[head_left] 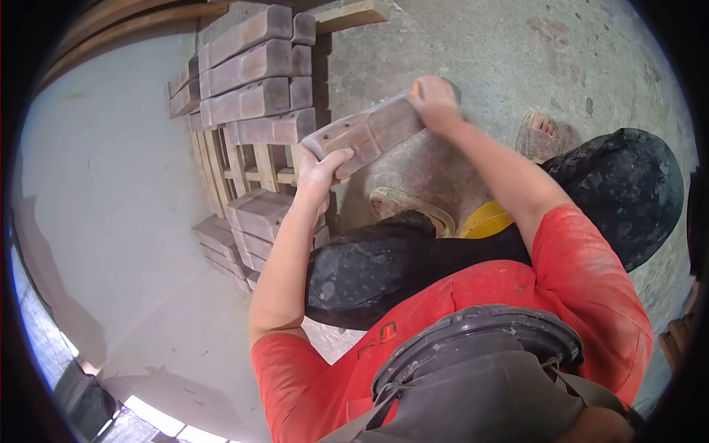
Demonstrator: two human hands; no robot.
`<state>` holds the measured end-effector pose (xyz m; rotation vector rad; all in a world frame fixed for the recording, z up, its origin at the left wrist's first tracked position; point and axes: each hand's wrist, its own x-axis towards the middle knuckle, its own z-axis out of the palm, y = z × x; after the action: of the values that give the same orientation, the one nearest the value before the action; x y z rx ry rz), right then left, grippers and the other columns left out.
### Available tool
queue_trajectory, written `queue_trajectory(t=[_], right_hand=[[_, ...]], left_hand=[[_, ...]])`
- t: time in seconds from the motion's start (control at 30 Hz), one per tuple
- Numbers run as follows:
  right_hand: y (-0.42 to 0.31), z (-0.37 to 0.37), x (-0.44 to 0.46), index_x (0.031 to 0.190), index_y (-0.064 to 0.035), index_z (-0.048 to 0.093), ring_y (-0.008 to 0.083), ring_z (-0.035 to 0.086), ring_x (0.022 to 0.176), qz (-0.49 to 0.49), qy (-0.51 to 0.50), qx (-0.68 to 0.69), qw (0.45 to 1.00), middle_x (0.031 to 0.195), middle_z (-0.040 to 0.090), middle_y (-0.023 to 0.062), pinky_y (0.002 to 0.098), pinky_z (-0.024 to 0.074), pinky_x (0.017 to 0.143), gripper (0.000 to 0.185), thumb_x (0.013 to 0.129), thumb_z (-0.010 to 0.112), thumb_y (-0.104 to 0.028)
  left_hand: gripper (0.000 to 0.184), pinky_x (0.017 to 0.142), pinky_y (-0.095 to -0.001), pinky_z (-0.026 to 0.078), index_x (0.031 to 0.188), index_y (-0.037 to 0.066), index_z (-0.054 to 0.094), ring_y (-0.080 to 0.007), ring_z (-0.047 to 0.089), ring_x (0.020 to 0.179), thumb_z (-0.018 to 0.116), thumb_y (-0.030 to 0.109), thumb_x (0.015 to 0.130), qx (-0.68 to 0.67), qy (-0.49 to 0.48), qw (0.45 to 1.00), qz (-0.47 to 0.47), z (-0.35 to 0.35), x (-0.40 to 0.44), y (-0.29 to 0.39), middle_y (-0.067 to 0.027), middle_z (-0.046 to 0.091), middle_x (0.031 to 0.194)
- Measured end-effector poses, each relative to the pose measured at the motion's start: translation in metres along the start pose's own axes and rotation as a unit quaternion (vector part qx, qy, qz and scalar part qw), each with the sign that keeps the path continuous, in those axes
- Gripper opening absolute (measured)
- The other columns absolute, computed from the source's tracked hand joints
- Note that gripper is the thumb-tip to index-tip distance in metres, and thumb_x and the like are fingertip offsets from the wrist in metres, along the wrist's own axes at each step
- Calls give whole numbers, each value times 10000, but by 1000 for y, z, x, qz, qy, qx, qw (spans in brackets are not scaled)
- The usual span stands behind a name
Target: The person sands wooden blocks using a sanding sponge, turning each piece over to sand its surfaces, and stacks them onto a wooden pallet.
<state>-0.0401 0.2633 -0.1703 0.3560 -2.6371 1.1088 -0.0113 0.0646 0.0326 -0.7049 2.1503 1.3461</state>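
Observation:
A long brownish-grey block [378, 135] with small dark holes near its left end is held up in front of me, tilted, its right end higher in the view. My left hand [325, 171] grips its lower left end, thumb on the face. At the far right end my right hand [436, 103] is closed; a bit of orange shows at its fingers, too small to make out. Similar blocks [247, 70] are stacked to the left on a wooden pallet [264, 164]. A second stack [258, 214] stands nearer to me on the same pallet.
Below my right forearm is a yellow object [486, 220] between my legs. My sandalled feet rest on the concrete floor [487, 44]. A pale wall or panel [125, 177] is at the left. Wooden beams [140, 15] lie at the upper left.

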Motion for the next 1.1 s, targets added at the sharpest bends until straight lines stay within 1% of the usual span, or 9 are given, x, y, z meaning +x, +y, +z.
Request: queue_trajectory(t=[0.07, 0.17, 0.23, 0.43, 0.5, 0.63, 0.73, 0.83, 1.1], right_hand=[[-67, -37, 38, 969, -93, 673, 325, 621, 999, -18, -280, -103, 954, 989, 665, 87, 446, 475, 898, 241, 807, 636, -267], [-121, -37, 24, 913, -60, 637, 333, 629, 868, -72, 221, 141, 962, 841, 644, 102, 433, 505, 744, 150, 807, 611, -162], [-64, -35, 37, 984, -27, 623, 369, 607, 911, 40, -146, 185, 971, 923, 630, 150, 423, 495, 805, 213, 834, 597, -176], [80, 58, -19, 930, 2, 644, 420, 620, 926, 169, 166, 173, 956, 930, 666, 235, 449, 477, 842, 477, 876, 588, -469], [60, 36, -16, 1072, 21, 623, 432, 612, 995, 459, -80, 309, 829, 1035, 658, 239, 439, 478, 888, 533, 882, 580, -476], [22, 29, -26, 1201, 15, 557, 432, 590, 1051, 441, -208, 162, 858, 1181, 612, 225, 454, 475, 916, 548, 914, 564, -452], [-28, 14, -14, 1315, 10, 479, 415, 521, 1194, 54, -175, 135, 974, 1326, 525, 233, 445, 438, 992, 588, 913, 579, -408], [-110, -65, 24, 1367, -50, 469, 379, 463, 1283, 19, -35, 331, 943, 1368, 500, 225, 420, 401, 1050, 513, 900, 603, -214], [-128, -81, 28, 1329, -42, 524, 343, 446, 1320, -157, -36, 264, 951, 1392, 507, 175, 400, 369, 1098, 483, 862, 634, -92]], left_hand=[[732, 617, -305, 464, 1265, 103, 306, -188, 599, 876, 781, 232, 723, 10, 20, 1000, 1, 4, 3, 6, -90, 548, 1107], [930, 630, -338, 497, 1438, 137, 134, -210, 591, 929, 754, 227, 751, -3, 0, 1000, -27, -7, 4, 5, -140, 512, 1196], [980, 636, -351, 509, 1458, 145, 90, -234, 585, 966, 759, 229, 748, 27, -2, 999, -23, -11, 5, 1, -154, 485, 1232], [1080, 990, -421, 408, 1387, 26, 218, -321, 446, 1186, 901, 251, 581, 300, 17, 894, 332, -21, 23, -20, -175, 429, 1227], [1054, 1030, -410, 370, 1343, 10, 279, -326, 439, 1186, 921, 265, 547, 336, 65, 880, 330, -15, 12, -9, -177, 428, 1209], [982, 978, -417, 405, 1263, 27, 341, -325, 466, 1104, 928, 294, 522, 299, 69, 888, 342, -3, 7, 3, -179, 421, 1181], [951, 950, -442, 431, 1258, 26, 359, -342, 469, 1077, 918, 287, 534, 321, 37, 864, 387, 3, 8, 6, -183, 429, 1122], [944, 956, -448, 433, 1259, 15, 371, -357, 468, 1099, 912, 291, 536, 301, 38, 872, 385, 7, 6, 7, -205, 428, 1161], [907, 972, -439, 431, 1239, -13, 397, -381, 462, 1145, 890, 299, 544, 237, 106, 928, 268, 0, 18, -1, -223, 443, 1197]])
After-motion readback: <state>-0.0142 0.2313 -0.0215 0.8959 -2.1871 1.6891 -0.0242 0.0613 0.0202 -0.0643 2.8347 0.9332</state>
